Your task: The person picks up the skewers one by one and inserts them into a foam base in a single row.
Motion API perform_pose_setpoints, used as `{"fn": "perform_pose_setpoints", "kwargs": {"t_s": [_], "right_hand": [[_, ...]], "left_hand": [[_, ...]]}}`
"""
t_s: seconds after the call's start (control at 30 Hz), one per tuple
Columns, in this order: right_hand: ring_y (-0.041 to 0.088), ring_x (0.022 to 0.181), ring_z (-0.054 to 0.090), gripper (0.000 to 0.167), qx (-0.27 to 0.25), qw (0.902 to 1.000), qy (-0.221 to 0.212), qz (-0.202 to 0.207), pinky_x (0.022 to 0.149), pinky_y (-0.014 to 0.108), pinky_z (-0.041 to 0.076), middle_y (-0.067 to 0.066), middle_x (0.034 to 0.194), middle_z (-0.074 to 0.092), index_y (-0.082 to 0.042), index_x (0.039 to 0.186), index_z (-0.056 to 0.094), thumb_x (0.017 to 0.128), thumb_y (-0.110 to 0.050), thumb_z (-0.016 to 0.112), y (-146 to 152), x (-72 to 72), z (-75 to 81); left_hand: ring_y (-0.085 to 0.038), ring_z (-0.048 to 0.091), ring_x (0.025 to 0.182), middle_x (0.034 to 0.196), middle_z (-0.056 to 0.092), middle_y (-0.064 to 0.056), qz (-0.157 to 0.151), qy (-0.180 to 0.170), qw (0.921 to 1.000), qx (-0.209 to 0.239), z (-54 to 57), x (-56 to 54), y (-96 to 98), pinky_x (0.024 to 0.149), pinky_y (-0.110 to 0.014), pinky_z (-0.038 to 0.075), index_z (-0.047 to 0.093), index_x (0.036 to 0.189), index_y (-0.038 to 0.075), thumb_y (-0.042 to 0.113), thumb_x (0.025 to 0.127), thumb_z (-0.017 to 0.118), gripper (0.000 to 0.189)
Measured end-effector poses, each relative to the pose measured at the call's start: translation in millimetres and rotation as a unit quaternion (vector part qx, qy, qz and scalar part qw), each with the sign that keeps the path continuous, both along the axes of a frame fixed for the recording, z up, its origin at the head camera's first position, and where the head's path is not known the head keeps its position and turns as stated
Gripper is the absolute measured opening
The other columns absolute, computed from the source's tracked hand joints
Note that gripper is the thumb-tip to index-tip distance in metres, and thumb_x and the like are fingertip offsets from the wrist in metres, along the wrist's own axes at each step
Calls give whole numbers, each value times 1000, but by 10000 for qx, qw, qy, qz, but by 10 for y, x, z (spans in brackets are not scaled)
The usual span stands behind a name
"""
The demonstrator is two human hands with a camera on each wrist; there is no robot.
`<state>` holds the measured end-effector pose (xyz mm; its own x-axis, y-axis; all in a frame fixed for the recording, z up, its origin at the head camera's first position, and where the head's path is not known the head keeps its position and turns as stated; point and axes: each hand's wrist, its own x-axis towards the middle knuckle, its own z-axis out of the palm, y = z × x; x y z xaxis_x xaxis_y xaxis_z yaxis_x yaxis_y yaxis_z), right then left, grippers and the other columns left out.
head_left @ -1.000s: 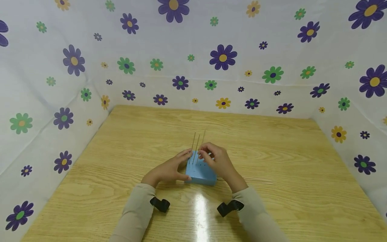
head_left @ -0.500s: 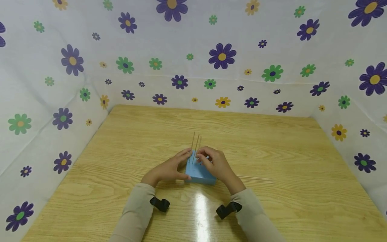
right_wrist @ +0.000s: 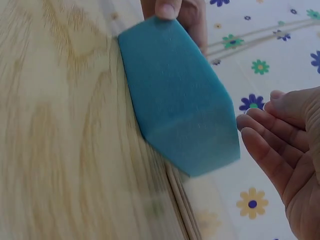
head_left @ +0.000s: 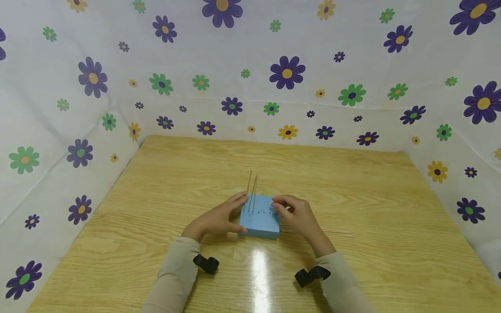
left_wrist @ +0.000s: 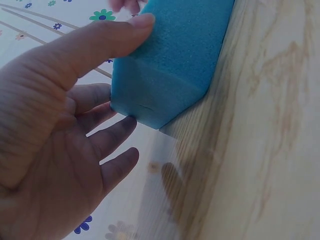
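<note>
A blue foam block [head_left: 260, 222] lies on the table, with a row of small holes across its top. Three thin wooden sticks [head_left: 248, 189] stand in its left part, leaning slightly. My left hand [head_left: 217, 218] holds the block at its left side, thumb at the near corner and fingers at the far one; the left wrist view shows the thumb against the foam [left_wrist: 165, 60]. My right hand [head_left: 299, 216] hovers at the block's right edge with fingers loosely bent and nothing held. In the right wrist view its fingertips are close beside the block [right_wrist: 185, 95].
Several loose sticks [head_left: 338, 233] lie on the wooden table [head_left: 188, 174] to the right of the block, partly behind my right forearm. White cloth [head_left: 250, 52] with printed flowers walls off the back and both sides. Black bands sit on both wrists.
My right hand first brought a third stick down into the block beside the other two. It then let go and moved right. My left hand has stayed on the block.
</note>
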<state>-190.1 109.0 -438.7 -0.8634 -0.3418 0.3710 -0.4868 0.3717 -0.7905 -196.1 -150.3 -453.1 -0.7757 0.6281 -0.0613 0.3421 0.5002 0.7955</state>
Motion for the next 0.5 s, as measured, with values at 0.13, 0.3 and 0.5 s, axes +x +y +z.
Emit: {"fn": "perform_pose_setpoints", "kwargs": {"t_s": [0.13,0.3,0.5], "right_hand": [[23,76,67,20,14,9999,-111,-95,62,29,55,13,92,70,2,109,68,92,-7,62,198,-4,-64],[19,77,67,21,-18,9993,-256,-286,64,32,56,17,94,69,4,109,66,92,-7,61,439,19,-77],[24,78,67,22,123,9978,-384,-521,63,33,56,18,96,68,6,111,65,92,-5,61,713,46,-90]], "left_hand": [[-27,5,144,159,3,-4,-69,-31,10000,-10,1,-7,7,111,-51,24,14,153,11,27,82,76,96],[-25,4,145,159,1,-2,-74,-61,9999,-48,3,-3,17,110,-50,25,13,153,13,29,82,75,96],[-28,5,144,159,3,-4,-79,-45,10000,19,15,12,15,110,-52,25,14,153,11,28,83,75,95]]}}
